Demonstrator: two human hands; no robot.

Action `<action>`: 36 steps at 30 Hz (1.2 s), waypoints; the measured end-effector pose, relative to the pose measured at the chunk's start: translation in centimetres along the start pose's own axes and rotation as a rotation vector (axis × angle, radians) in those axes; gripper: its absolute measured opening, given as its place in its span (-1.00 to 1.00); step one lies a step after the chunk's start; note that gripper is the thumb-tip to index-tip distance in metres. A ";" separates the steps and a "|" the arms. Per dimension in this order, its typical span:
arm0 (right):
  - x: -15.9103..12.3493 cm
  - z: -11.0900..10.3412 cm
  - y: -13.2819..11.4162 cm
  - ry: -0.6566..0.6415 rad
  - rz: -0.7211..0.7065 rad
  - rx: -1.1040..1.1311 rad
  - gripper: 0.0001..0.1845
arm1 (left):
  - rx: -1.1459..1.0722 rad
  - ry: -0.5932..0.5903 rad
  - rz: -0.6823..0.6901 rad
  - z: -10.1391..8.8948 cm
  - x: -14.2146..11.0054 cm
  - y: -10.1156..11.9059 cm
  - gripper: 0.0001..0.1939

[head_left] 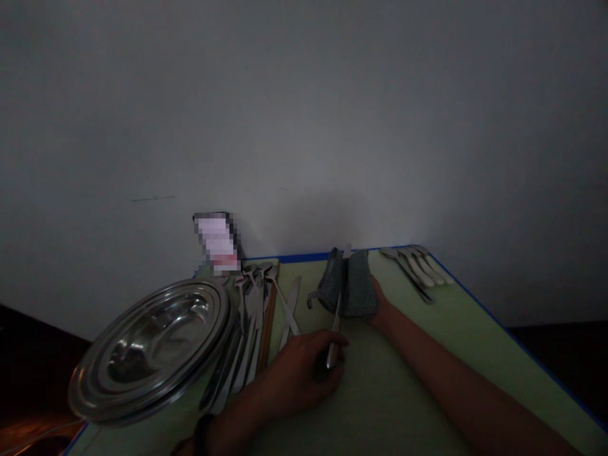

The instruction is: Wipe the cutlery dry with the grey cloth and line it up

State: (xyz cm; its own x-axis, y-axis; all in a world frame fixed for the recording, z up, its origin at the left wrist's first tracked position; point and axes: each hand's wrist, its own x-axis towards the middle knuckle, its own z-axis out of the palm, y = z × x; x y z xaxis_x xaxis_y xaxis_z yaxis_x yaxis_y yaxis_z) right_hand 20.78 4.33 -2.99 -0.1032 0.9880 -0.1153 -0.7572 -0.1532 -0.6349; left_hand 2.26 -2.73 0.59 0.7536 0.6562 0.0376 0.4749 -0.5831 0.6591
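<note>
My left hand [306, 364] is closed round the handle of a table knife [334, 345], whose blade points away toward the wall. A grey-blue cloth [360, 285] is folded about the blade, and the blade's tip shows just above it. My right hand [378, 297] grips the cloth from the right; most of its fingers are hidden behind the fabric. To the left of the cloth, another table knife [293, 301] lies on the green tabletop [380, 392], partly under a spoon [284, 301].
Stacked oval metal dishes [147, 405] stand at the left. Beside them lie several spoons and knives [242, 361] and wooden chopsticks [267, 329]. A lit phone [217, 244] leans on the wall [304, 126]. Spoons and forks [420, 266] lie at the back right.
</note>
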 end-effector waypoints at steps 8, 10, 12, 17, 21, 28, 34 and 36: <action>-0.2 0.5 -0.2 0.064 0.049 -0.016 -0.65 | -0.013 -0.006 0.006 -0.1 0.1 0.1 -0.67; -0.3 0.7 -0.2 0.072 0.056 -0.022 -0.62 | -0.009 -0.012 0.003 -0.1 0.1 0.1 -0.67; -0.5 0.9 -0.3 0.077 0.061 -0.034 -0.61 | -0.007 -0.012 0.004 0.0 0.1 0.0 -0.67; -0.6 1.1 -0.3 0.096 0.050 -0.099 -0.63 | -0.004 0.017 0.013 0.2 0.1 -0.3 -0.66; -0.7 1.1 -0.2 0.124 0.003 -0.187 -0.75 | -0.007 -0.006 -0.005 0.1 0.0 0.0 -0.67; -1.1 1.5 -0.2 0.121 -0.029 -0.326 -0.75 | -0.009 0.031 -0.007 0.0 0.0 -0.1 -0.67; -0.5 0.9 0.2 0.138 -0.062 -0.318 -0.69 | 0.075 0.011 0.068 0.0 0.0 -0.1 -0.70; -0.2 0.6 0.3 0.147 -0.096 -0.311 -0.68 | 0.108 -0.016 0.104 -0.2 -0.2 0.2 -0.73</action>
State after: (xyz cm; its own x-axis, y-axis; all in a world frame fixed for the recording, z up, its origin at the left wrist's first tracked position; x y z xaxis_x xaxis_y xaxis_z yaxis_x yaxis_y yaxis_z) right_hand 20.16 4.13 -2.74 0.0700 0.9879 -0.1382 -0.5240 -0.0815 -0.8478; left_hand 2.14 -2.86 0.81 0.8083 0.5821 0.0886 0.4392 -0.6963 0.5677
